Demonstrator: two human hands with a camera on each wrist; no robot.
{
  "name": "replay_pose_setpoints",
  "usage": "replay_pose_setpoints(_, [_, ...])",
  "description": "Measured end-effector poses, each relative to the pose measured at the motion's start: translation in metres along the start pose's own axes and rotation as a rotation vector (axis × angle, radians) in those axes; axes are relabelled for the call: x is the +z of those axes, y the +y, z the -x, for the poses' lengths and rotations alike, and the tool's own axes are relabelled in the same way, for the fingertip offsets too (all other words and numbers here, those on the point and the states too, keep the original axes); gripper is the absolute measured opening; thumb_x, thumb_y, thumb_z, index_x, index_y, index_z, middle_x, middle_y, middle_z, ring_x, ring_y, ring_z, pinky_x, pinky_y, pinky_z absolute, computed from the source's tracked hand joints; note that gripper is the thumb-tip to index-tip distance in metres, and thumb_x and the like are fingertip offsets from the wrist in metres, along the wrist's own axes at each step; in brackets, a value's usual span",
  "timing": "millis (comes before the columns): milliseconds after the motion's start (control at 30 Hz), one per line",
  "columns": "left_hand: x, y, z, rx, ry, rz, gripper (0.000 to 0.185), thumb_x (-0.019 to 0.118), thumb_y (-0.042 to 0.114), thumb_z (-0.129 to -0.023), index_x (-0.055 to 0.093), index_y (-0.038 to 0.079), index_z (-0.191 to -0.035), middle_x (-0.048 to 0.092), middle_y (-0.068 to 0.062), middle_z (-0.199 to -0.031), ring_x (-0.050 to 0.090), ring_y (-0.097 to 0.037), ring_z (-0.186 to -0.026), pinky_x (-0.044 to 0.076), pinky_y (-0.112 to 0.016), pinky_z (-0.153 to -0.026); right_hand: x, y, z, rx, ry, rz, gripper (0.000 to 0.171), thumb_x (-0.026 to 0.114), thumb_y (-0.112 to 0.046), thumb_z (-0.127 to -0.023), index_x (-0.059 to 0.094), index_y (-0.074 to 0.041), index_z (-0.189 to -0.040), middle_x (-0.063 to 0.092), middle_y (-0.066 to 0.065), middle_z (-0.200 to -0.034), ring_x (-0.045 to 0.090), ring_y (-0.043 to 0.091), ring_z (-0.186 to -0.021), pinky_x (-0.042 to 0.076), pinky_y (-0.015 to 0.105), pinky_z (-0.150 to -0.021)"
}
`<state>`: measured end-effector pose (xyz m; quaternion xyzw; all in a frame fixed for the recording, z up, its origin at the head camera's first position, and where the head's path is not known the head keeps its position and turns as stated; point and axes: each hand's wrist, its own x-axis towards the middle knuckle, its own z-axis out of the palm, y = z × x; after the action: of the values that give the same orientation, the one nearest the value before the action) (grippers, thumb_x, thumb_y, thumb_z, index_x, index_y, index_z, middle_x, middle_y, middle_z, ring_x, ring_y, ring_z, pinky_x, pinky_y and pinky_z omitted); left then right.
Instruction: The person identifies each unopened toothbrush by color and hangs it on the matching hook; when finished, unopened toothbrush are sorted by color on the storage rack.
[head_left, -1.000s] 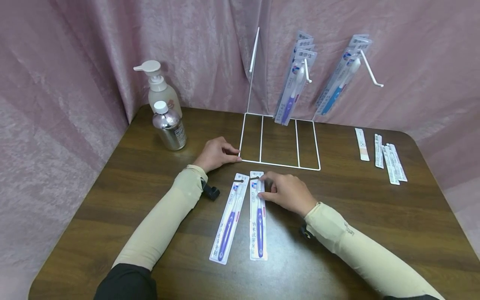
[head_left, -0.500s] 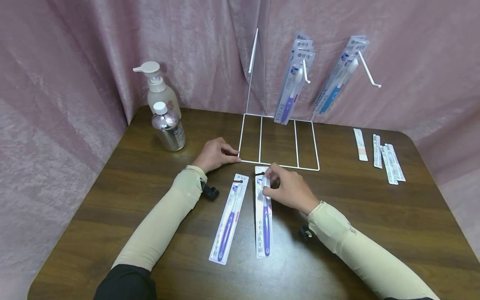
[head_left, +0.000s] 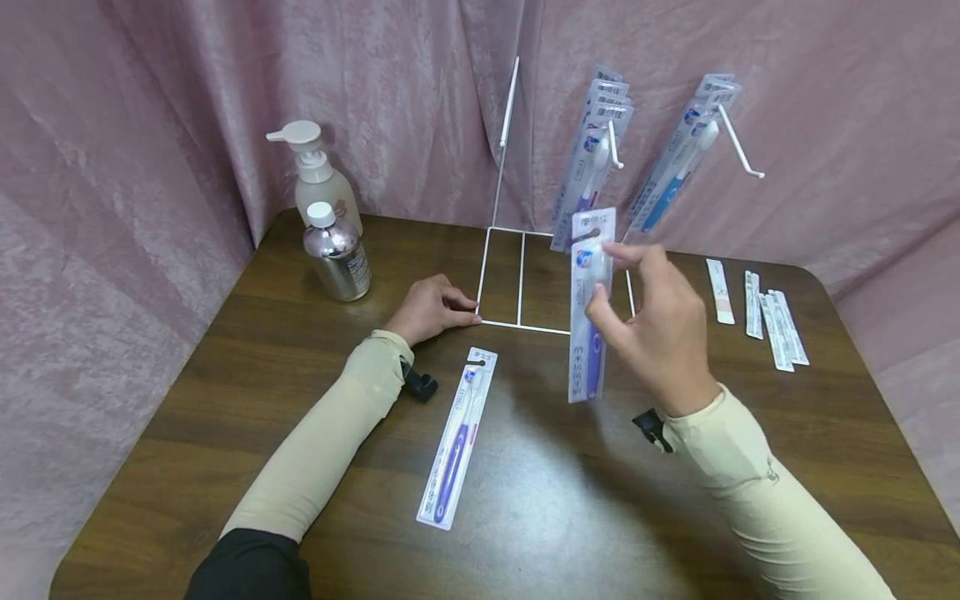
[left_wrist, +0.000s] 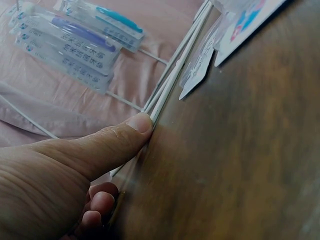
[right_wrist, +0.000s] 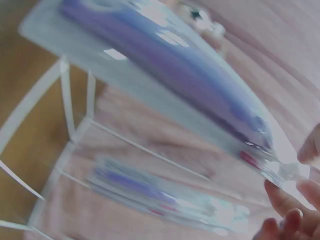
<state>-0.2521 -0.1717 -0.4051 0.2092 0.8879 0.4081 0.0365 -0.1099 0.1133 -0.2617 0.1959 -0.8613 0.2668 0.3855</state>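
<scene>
Held toothbrush pack [head_left: 590, 308]: up in the air, right of the middle of the head view, standing almost straight up, purple brush inside, in front of the rack's flat bottom part. Blurry in the right wrist view [right_wrist: 165, 85].
Right hand [head_left: 660, 329]: lifted off the table, thumb and fingers pinching the pack near its top half.
Right fingertips [right_wrist: 285, 197]: at the lower right of the wrist view, touching the pack's clear end.
White wire rack [head_left: 521, 275]: middle of the head view, flat frame on the table, tall post going up.
Left hand [head_left: 433, 307]: flat on the table just left of the rack, fingers curled loosely, holding nothing.
Left thumb [left_wrist: 125, 135]: tip pressing the rack's white wire [left_wrist: 172, 85] at the corner.
Hanging packs [head_left: 592, 158]: on the rack's hook, upper middle, purple brushes.
More hanging packs [head_left: 678, 158]: on the next hook to the right, blue brush in front.
Second pack [head_left: 457, 437]: lying flat on the table, lower middle, apart from both hands.
Table [head_left: 225, 400]: dark brown wood.
Silver bottle [head_left: 336, 254]: upper left, standing up.
Pump bottle [head_left: 318, 179]: right behind the silver bottle.
Small flat strips [head_left: 757, 308]: far right on the table, side by side.
Pink curtain [head_left: 150, 125]: all around the back.
</scene>
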Motion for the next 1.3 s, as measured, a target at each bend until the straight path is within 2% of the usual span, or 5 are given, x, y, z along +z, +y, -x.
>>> replay_pose_setpoints(200, [0.0,0.002,0.0,-0.004,0.0,0.002,0.024,0.094,0.033,-0.082,0.087,0.021,-0.102,0.062,-0.002,-0.09,0.053,-0.02,-0.081,0.043,-0.034,-0.072,-0.013,-0.001,-0.035,0.059,0.128,0.015,0.04,0.068,-0.015,-0.093,0.066,-0.003,-0.131,0.076,0.016,-0.114,0.042,0.019,-0.065,0.031,0.034,-0.062])
replay_pose_setpoints(433, [0.001,0.0,0.0,-0.003,-0.001,0.003,0.025,0.094,0.034,-0.082,0.087,0.022,-0.102,0.062,-0.001,-0.091,0.054,-0.02,-0.082,0.044,-0.034,-0.074,-0.003,0.005,-0.048,0.089,0.079,0.007,0.039,0.069,-0.014,-0.096,0.065,-0.001,-0.132,0.075,0.016,-0.119,0.046,0.022,-0.066,0.031,0.035,-0.062])
replay_pose_setpoints(733, [0.0,-0.001,-0.001,-0.001,0.001,0.012,0.024,0.094,0.033,-0.082,0.087,0.021,-0.102,0.063,-0.001,-0.09,0.054,-0.02,-0.082,0.044,-0.035,-0.073,0.023,0.023,-0.063,0.183,0.115,0.0,0.036,0.07,-0.015,-0.094,0.065,0.0,-0.127,0.076,0.013,-0.12,0.061,0.034,-0.077,0.036,0.046,-0.066])
replay_pose_setpoints(933, [0.001,-0.003,0.0,0.0,0.004,0.0,0.024,0.094,0.034,-0.082,0.087,0.022,-0.101,0.062,-0.001,-0.09,0.055,-0.02,-0.082,0.044,-0.035,-0.074,0.039,0.038,-0.074,0.234,0.108,0.027,0.037,0.071,-0.016,-0.096,0.063,0.0,-0.128,0.076,0.016,-0.12,0.06,0.032,-0.078,0.039,0.048,-0.069])
replay_pose_setpoints(1300, [0.0,-0.001,0.0,-0.006,-0.001,0.006,0.025,0.094,0.034,-0.082,0.087,0.021,-0.102,0.062,-0.002,-0.091,0.054,-0.02,-0.083,0.044,-0.035,-0.074,0.045,0.044,-0.081,0.259,0.118,0.023,0.04,0.073,-0.016,-0.094,0.061,-0.003,-0.13,0.076,0.013,-0.12,0.072,0.034,-0.105,0.049,0.052,-0.086])
